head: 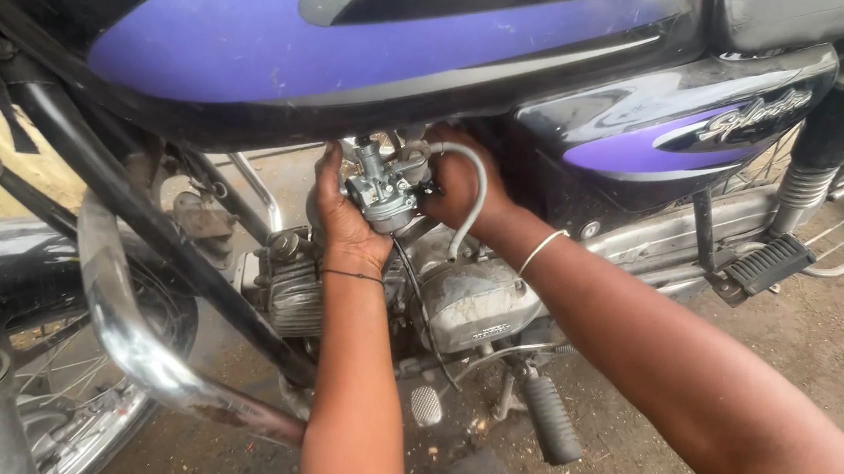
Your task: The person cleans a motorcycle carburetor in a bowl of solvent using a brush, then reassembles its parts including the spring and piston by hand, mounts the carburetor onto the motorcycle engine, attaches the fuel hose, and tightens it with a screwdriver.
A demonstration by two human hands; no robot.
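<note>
I see the carburetor [381,192] in the upper middle of the frame, tucked just under the purple fuel tank [327,44] and above the engine [467,304]. It sits directly between my two hands, so neither has to travel to reach it. My left hand [340,218] comes up from the lower middle of the frame and cups the carburetor's left side, fingers curled around its body with the thumb side toward the tank; I judge it is gripping the part. My right hand [458,184] comes in from the lower right and presses against the carburetor's right side, fingers bent and mostly hidden behind the part, so I cannot tell how firmly it is closed. A grey hose [479,192] loops from the top of the carburetor over the right hand and drops toward the engine. The carburetor's long axis runs roughly upright, its bowl pointing down. The left hand looks slightly nearer, wrapping more of the body. The chrome crash guard [138,329] stands well apart at the lower left.
</note>
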